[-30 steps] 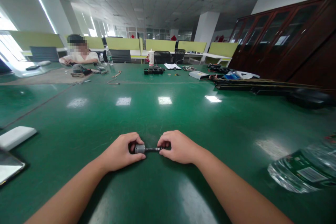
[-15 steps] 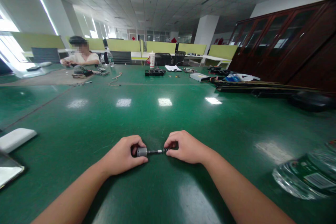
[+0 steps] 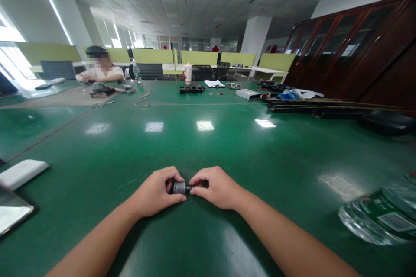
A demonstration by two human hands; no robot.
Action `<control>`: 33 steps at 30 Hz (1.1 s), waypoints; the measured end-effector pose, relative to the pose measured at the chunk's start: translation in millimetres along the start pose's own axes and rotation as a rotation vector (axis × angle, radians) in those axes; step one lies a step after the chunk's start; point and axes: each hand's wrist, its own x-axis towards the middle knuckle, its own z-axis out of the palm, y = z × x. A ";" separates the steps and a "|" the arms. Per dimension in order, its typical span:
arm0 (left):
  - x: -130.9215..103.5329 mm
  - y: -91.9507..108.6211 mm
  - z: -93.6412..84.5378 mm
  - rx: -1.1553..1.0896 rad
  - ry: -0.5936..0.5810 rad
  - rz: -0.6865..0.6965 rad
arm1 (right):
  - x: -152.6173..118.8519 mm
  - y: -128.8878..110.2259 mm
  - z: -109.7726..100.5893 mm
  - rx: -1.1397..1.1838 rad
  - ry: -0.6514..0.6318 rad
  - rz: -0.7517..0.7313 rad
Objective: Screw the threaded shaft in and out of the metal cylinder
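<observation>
My left hand [image 3: 159,192] is closed around a grey metal cylinder [image 3: 179,188] with a thin shaft, its thumb and fingers on either side of the body. The cylinder lies sideways, low over the green table [image 3: 182,242], its shaft end facing right. My right hand [image 3: 216,188] pinches a small dark ridged piece [image 3: 189,188], which looks like a spring, on the shaft right beside the cylinder. Fingertips cover most of this piece and the rest of the shaft. The two hands are nearly touching.
A large water bottle [image 3: 383,214] lies at the right edge. To the left are a white case [image 3: 24,173] and a dark-framed device [image 3: 14,212]. Black strips [image 3: 318,107] and parts lie at the back right. Across the table sits a person [image 3: 102,71].
My right hand has moved left along the shaft, bringing the dark ridged piece against the cylinder's end. The length of shaft that showed between my hands is now covered. My left hand shifted slightly right.
</observation>
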 end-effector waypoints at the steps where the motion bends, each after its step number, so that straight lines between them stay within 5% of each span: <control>1: 0.3 -0.2 0.1 0.004 0.000 -0.003 | -0.5 0.0 -0.9 -0.010 -0.006 -0.004; 33: -2.7 0.6 -0.4 0.029 0.015 -0.015 | 0.0 -2.6 3.9 -0.137 -0.008 -0.061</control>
